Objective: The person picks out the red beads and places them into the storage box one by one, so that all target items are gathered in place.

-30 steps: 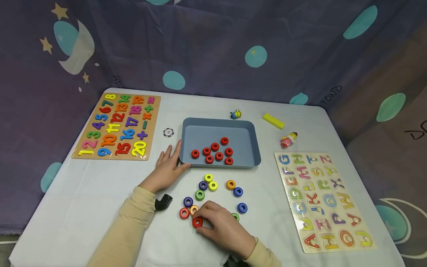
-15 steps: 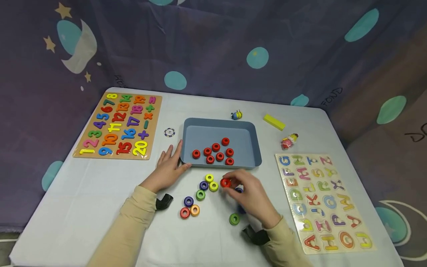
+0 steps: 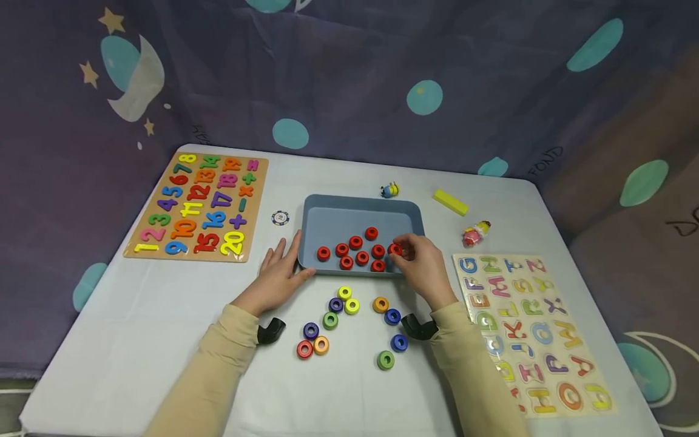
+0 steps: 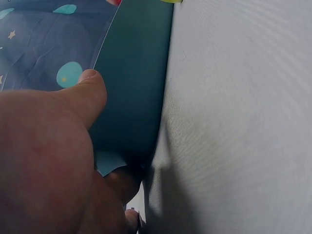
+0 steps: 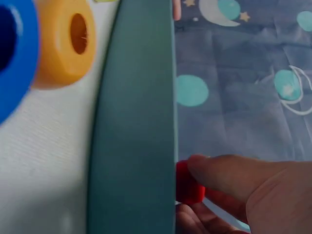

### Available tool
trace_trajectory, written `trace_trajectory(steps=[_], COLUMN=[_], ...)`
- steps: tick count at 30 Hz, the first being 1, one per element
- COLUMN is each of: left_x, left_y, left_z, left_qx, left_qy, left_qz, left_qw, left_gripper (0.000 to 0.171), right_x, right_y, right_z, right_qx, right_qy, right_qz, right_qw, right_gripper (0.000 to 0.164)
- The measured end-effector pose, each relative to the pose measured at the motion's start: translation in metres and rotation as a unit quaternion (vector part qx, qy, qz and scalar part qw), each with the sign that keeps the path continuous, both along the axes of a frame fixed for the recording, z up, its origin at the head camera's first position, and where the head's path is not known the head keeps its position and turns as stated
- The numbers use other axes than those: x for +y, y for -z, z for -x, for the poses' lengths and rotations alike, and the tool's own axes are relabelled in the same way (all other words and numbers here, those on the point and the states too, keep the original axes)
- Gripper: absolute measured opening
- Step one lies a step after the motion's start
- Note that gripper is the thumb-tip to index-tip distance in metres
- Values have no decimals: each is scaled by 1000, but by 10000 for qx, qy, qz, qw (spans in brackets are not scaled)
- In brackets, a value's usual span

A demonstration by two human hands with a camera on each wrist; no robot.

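Note:
My right hand (image 3: 424, 267) pinches a red ring (image 3: 395, 249) between thumb and fingers, over the right end of the blue-grey tray (image 3: 360, 209). In the right wrist view the same red ring (image 5: 189, 182) shows just past the tray's near wall (image 5: 136, 117). Several other red rings (image 3: 355, 243) lie in the tray's front half. My left hand (image 3: 275, 282) rests at the tray's front left corner, fingers spread and fairly straight. In the left wrist view its thumb (image 4: 90, 92) lies at the rim of the near wall.
In front of the tray lie yellow rings (image 3: 352, 306), blue rings (image 3: 399, 343), green rings (image 3: 385, 360), an orange ring (image 3: 321, 345) and a red ring (image 3: 304, 349). A number board (image 3: 196, 206) is left, a letter board (image 3: 535, 334) right. Behind stand small figures (image 3: 390, 190) and a yellow block (image 3: 450, 202).
My right hand has picked up a red ring from the front of the table and carried it up and right, over the tray. The left hand has stayed at the tray's corner.

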State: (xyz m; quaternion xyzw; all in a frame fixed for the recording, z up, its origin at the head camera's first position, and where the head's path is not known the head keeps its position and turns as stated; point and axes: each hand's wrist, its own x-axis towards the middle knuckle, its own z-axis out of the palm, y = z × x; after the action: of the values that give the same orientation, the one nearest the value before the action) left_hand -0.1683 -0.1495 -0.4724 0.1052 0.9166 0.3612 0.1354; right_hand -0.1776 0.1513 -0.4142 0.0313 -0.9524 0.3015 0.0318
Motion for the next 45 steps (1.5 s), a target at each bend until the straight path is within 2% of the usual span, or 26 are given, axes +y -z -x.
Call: trace_trajectory(steps=[6,15,26,29,34,37,40,43,45], left_x=[1,0,1,2,2,1,1,0,0], left_y=[-5,-6,-4,-3,-5,-5,-4,-4,-3], left_z=[1,-1,-2,-1,-2,-2,-2,-2,-1], left_qx=[58,-26,-71,-81,-116,-120,-88,-55,-33], left_qy=[26,-8,-15,-20,-55,-73,-78,-66,-53], left_qz=[6,19,51,45,19,32,27,0,-17], left_qw=[10000,10000,10000,10000,9999,9999,9999,10000,10000], left_gripper=[87,88,87,87,86,86,86,86,86], right_x=[4,6,-11,-23,-54,-76,-94,-107,-111], right_y=[4,6,-2,-5,-7,-3,1,7,10], right_z=[-2,-5,-20,-31,-58,-78,-95,-108,-113], right_qx=[-17,-180,-56,78,66,-234,-472,-383,-158], right_qy=[80,108,-215,-530,-1411,-2097,-2811,-3297,-3429], right_qz=[-108,-44,167,178,246,288,65,-381,-656], right_qw=[9999,9998,9996,9984,9897,9771,9585,9425,9370], right_gripper=[31,29,28,27,26,25,23,21,21])
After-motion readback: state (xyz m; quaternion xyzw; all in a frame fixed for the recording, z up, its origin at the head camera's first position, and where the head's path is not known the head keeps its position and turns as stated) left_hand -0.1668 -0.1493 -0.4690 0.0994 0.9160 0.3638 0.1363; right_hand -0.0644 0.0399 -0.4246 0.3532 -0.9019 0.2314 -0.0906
